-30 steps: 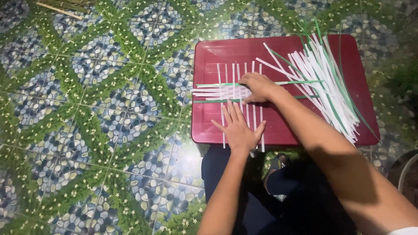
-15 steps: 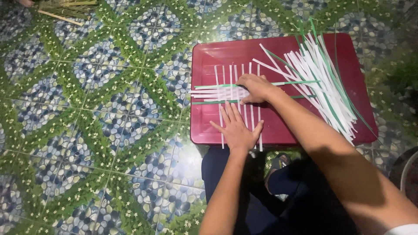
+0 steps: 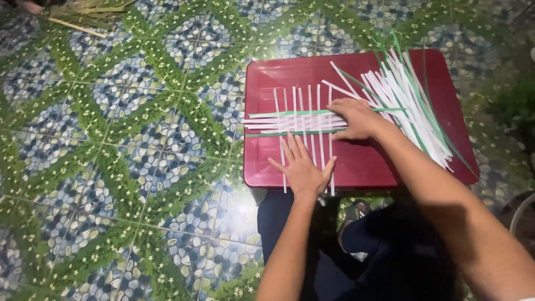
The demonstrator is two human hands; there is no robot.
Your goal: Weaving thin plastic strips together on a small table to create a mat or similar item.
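- I see L hand (image 3: 301, 168) flat, fingers spread, pressing upright white strips (image 3: 310, 106) on red lid (image 3: 278, 69).
- R hand (image 3: 356, 118) flat on crosswise white/green strips (image 3: 290, 121), gripping nothing.
- Loose strip pile (image 3: 412, 100) on lid's right.

Glazed floor tiles (image 3: 111, 145) carried a blue-and-white pebble pattern crossed by diagonal green bands of small white flowers, with pale grout lines between squares. A bright glare patch lay at six o'clock. A bundle of dry yellowish stalks (image 3: 83, 14) lay at eleven o'clock. The three o'clock edge fell into shadow.
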